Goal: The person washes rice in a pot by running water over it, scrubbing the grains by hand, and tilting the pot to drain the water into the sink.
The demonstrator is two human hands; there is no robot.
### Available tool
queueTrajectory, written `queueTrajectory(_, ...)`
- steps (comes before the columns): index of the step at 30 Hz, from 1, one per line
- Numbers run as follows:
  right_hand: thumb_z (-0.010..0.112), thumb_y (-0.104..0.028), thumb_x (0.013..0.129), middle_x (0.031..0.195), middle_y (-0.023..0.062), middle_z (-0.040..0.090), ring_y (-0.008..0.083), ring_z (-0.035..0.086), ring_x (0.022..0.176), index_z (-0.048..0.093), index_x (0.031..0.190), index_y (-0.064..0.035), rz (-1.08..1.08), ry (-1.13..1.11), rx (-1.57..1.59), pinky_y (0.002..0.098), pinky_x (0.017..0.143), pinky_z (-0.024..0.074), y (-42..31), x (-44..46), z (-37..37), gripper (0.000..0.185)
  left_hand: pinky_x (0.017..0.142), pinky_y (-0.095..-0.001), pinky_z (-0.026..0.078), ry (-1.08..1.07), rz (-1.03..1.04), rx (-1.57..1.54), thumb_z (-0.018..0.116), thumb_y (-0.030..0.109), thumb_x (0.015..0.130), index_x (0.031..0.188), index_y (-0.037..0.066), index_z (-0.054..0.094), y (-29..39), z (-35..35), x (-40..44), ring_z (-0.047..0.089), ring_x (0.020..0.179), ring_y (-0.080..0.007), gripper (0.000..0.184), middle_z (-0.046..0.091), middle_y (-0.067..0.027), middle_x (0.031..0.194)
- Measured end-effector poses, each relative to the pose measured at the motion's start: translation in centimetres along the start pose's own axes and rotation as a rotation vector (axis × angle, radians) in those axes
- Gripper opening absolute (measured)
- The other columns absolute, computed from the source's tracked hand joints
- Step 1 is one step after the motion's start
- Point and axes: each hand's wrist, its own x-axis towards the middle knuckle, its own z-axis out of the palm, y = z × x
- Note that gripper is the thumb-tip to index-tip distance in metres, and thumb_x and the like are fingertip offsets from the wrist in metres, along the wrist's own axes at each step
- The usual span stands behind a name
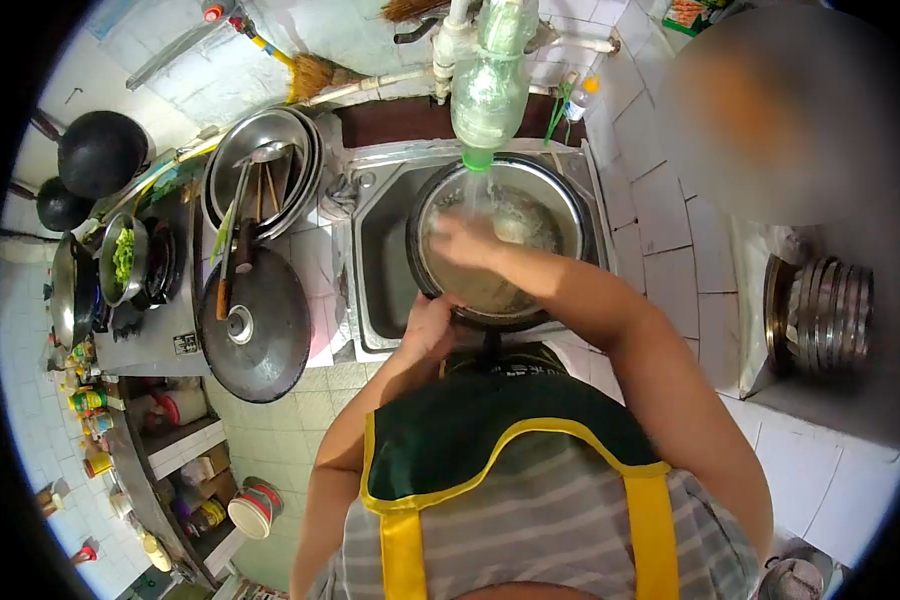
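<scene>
The left hand (432, 322) is clamped on the near rim of a wide pan (573, 200) in the sink (382, 262); the right hand (462, 241) is over the pan, its grip too blurred to tell. Beyond, water (479, 186) falls from a plastic bottle (489, 103).

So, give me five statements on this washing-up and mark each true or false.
1. Water falls from the bottle into the pan. True.
2. The left hand is at the pan's rim. True.
3. The right hand is over the stove. False: it is over the pan.
4. The dark round lid lies inside the sink. False: it is outside, left of the sink.
5. The dark apron is edged in yellow. True.
</scene>
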Motion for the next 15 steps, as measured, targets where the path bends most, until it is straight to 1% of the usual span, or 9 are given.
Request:
queueTrajectory(3, 0.058, -0.025, 0.071, 0.120, 0.0115, 0.047, 0.0291, 0.036, 0.119, 0.053, 0.109, -0.0169, -0.574, -0.289, -0.271, 0.0494, 0.094, 0.0310, 1.2, -3.5, -1.5, 0.039, 0.060, -0.0399, 0.048, -0.046, -0.009, -0.047, 0.051, -0.001, 0.071, 0.099, 0.004, 0.047, -0.8, -1.8, 1.4, 0.055, 0.077, -0.0244, 0.029, 0.053, -0.0112, 0.090)
queueTrajectory(6, 0.058, -0.017, 0.069, 0.125, 0.0091, 0.042, 0.0282, 0.032, 0.120, 0.054, 0.111, -0.0171, -0.788, -0.485, -0.512, 0.0573, 0.094, 0.0258, 5.8, -3.3, -4.4, 0.042, 0.059, -0.0403, 0.048, -0.048, 0.026, -0.041, 0.050, 0.000, 0.072, 0.099, 0.004, 0.047, -2.2, -3.7, 3.2, 0.055, 0.076, -0.0245, 0.028, 0.053, -0.0108, 0.089)
queueTrajectory(8, 0.056, -0.010, 0.067, 0.107, 0.0143, 0.054, 0.0300, 0.048, 0.106, 0.056, 0.106, -0.0126, -0.332, -0.683, -0.340, 0.0466, 0.084, 0.0400, 2.6, -2.4, -9.3, 0.039, 0.059, -0.0405, 0.048, -0.033, 0.062, -0.045, 0.049, -0.001, 0.072, 0.099, 0.004, 0.047, -1.9, -3.5, 2.9, 0.055, 0.076, -0.0245, 0.027, 0.053, -0.0103, 0.089)
queueTrajectory(9, 0.055, -0.006, 0.065, 0.095, 0.0159, 0.059, 0.0309, 0.056, 0.093, 0.059, 0.100, -0.0078, -0.375, -0.380, -0.088, 0.0393, 0.076, 0.0456, 7.6, 0.3, -4.9, 0.035, 0.059, -0.0406, 0.048, -0.026, 0.087, -0.065, 0.049, -0.001, 0.072, 0.098, 0.004, 0.047, -1.3, -2.5, 2.1, 0.055, 0.076, -0.0245, 0.026, 0.053, -0.0100, 0.089)
queueTrajectory(10, 0.056, -0.011, 0.068, 0.092, 0.0164, 0.061, 0.0328, 0.058, 0.086, 0.061, 0.096, -0.0056, 0.054, -0.368, -0.037, 0.0380, 0.074, 0.0467, 5.6, 1.7, -6.2, 0.030, 0.059, -0.0407, 0.048, -0.018, 0.109, -0.083, 0.049, -0.001, 0.072, 0.098, 0.004, 0.047, -1.0, -2.1, 1.6, 0.055, 0.077, -0.0246, 0.026, 0.053, -0.0097, 0.089)
queueTrajectory(12, 0.055, -0.018, 0.073, 0.089, 0.0185, 0.062, 0.0336, 0.059, 0.082, 0.062, 0.091, -0.0032, 0.119, -0.162, 0.111, 0.0390, 0.072, 0.0467, 7.8, 5.5, -2.9, 0.025, 0.059, -0.0410, 0.048, 0.020, 0.087, 0.038, 0.050, -0.002, 0.072, 0.097, 0.004, 0.047, -1.4, -2.7, 2.7, 0.055, 0.077, -0.0247, 0.026, 0.052, -0.0094, 0.089)
queueTrajectory(13, 0.055, -0.021, 0.073, 0.089, 0.0186, 0.061, 0.0326, 0.059, 0.084, 0.062, 0.090, -0.0021, 0.215, 0.010, 0.530, 0.0401, 0.072, 0.0464, 8.2, 6.8, -0.5, 0.026, 0.060, -0.0411, 0.048, 0.039, 0.075, 0.102, 0.050, -0.003, 0.071, 0.097, 0.004, 0.046, -1.4, -3.0, 3.1, 0.055, 0.077, -0.0247, 0.027, 0.052, -0.0093, 0.089)
queueTrajectory(14, 0.053, -0.017, 0.073, 0.085, 0.0179, 0.061, 0.0329, 0.059, 0.079, 0.063, 0.086, -0.0032, 0.173, 0.031, 0.072, 0.0412, 0.069, 0.0467, 7.5, 8.0, 3.1, 0.021, 0.060, -0.0409, 0.048, 0.044, 0.082, 0.074, 0.051, -0.003, 0.071, 0.096, 0.004, 0.046, -0.9, -2.5, 2.7, 0.055, 0.077, -0.0245, 0.027, 0.053, -0.0090, 0.088)
queueTrajectory(15, 0.052, -0.015, 0.073, 0.085, 0.0169, 0.061, 0.0326, 0.059, 0.080, 0.064, 0.084, -0.0041, 0.149, -0.037, -0.070, 0.0415, 0.069, 0.0466, 4.9, 7.6, 3.4, 0.020, 0.060, -0.0406, 0.048, 0.048, 0.088, 0.046, 0.052, -0.003, 0.070, 0.096, 0.004, 0.047, -0.5, -1.5, 1.9, 0.055, 0.077, -0.0242, 0.027, 0.053, -0.0088, 0.088)
